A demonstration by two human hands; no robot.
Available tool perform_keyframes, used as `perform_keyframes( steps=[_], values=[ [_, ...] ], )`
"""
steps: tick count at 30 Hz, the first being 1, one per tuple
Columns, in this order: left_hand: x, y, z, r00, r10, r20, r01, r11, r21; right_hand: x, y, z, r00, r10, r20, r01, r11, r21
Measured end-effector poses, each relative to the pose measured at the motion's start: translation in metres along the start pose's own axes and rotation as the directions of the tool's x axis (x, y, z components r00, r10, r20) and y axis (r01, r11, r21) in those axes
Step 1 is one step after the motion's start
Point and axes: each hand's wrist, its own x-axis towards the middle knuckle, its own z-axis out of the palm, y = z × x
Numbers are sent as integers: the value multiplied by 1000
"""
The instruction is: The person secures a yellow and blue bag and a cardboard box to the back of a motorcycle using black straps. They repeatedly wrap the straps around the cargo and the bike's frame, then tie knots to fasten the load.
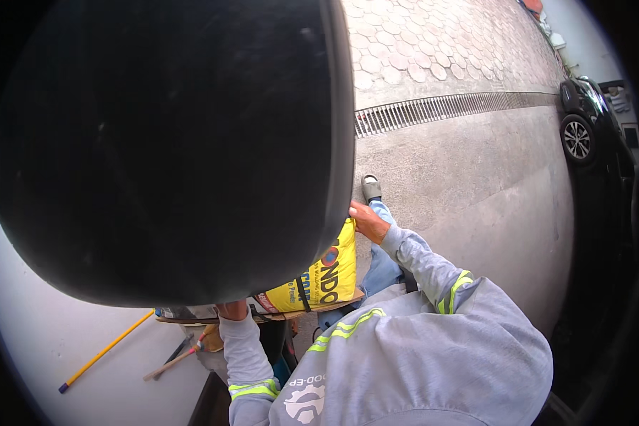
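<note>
A yellow bag (344,263) with dark printing lies on a thin brown board (167,319) in front of me, a black strap (303,292) running across it. My right hand (369,221) is closed on the bag's far right corner, with some of its fingertips out of sight. At the board's near edge, left of the bag's yellow part, is my left hand (233,309); its fingers are hidden behind a large dark rounded shape (170,149). That shape covers much of the upper left and most of the bag.
A yellow pole (106,351) and a wooden-handled tool (174,363) lean at the left by a pale wall (35,312). Beyond the concrete floor (461,170) runs a drain grate (447,110), with hexagonal paving (419,42) past it. A dark car (596,135) stands far right.
</note>
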Motion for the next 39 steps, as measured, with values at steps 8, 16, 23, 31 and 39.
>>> perform_keyframes(
  steps=[8,16,23,31,39],
  values=[
    [13,111,120,855,-455,248,396,883,253,24,6,-30,920,-73,386,-4,981,196],
    [-1,109,144,880,-471,-58,446,777,444,47,-32,-72,999,9,54,-12,998,59],
    [-2,118,155,910,-385,-156,411,781,470,64,-88,-51,896,-372,244,389,921,-24],
    [-5,116,156,885,-374,-279,466,727,504,62,-79,-43,869,-468,164,461,884,79],
    [-10,118,158,833,-411,-370,545,722,425,68,-51,-68,856,-438,273,329,871,365]
  ],
)
